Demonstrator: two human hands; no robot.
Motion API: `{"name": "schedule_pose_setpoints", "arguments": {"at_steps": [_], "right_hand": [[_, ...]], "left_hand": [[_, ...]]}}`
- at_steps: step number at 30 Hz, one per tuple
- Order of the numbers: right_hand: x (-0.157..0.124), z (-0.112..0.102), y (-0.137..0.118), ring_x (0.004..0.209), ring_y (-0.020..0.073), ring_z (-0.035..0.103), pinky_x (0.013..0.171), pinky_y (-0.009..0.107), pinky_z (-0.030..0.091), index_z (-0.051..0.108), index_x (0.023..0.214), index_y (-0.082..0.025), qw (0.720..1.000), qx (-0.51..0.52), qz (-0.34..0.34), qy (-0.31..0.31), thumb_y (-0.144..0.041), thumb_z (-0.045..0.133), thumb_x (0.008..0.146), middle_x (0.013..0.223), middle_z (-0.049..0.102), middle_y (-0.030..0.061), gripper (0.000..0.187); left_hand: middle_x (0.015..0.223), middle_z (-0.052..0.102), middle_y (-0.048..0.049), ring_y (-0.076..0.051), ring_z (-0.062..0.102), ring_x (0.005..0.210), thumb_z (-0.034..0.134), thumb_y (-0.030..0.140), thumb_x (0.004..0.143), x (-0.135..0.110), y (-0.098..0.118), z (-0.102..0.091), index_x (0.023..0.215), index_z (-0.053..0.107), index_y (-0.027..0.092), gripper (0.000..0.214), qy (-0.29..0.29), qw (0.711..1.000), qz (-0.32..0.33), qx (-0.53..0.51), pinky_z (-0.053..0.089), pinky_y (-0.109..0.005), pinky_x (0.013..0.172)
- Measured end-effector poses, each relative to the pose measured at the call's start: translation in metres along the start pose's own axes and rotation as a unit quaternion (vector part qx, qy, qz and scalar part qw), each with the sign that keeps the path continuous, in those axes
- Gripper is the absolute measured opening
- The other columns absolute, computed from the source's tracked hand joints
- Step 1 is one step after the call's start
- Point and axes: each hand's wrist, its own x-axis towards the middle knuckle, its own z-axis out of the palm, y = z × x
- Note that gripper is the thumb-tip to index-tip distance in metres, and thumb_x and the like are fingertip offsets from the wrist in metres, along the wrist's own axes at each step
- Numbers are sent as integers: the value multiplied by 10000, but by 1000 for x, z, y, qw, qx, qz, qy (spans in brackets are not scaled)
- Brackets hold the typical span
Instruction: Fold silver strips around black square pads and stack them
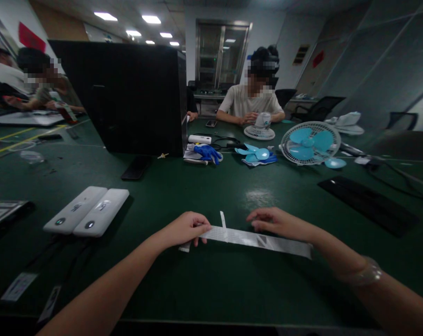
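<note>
A long white strip of labels (253, 239) lies flat on the green table (204, 280) in front of me. My left hand (185, 228) is closed, pinching the strip's left end. My right hand (279, 222) rests on the strip's upper edge near its middle, fingers bent and pressed together on it. One small white label (223, 221) stands up from the strip between my two hands.
Two white power banks (87, 211) lie at the left, a black phone (136, 168) and a big black box (127, 95) behind. A blue glove (207, 152), blue fan blades (255, 153) and a white fan (311, 142) sit farther back. A person across works on a fan.
</note>
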Motion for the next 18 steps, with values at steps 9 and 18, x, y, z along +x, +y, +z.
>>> {"name": "schedule_pose_setpoints", "arguments": {"at_steps": [9, 18], "right_hand": [[-65, -111, 172, 1371, 397, 194, 1085, 497, 234, 283, 1451, 11, 816, -243, 374, 368, -474, 378, 901, 1527, 115, 249, 739], [-126, -123, 265, 1295, 381, 365, 887, 526, 374, 391, 1431, -34, 762, -244, 488, 348, -589, 237, 898, 1409, 374, 286, 786]], "left_hand": [[867, 709, -52, -148, 667, 753, 519, 389, 900, 4, -3, 2, 1001, 626, 152, 279, -10, 1000, -28, 0, 435, -226, 552], [980, 699, -61, -142, 672, 783, 517, 395, 896, 6, -4, 1, 1019, 629, 155, 292, -8, 1000, -20, 18, 450, -221, 566]]}}
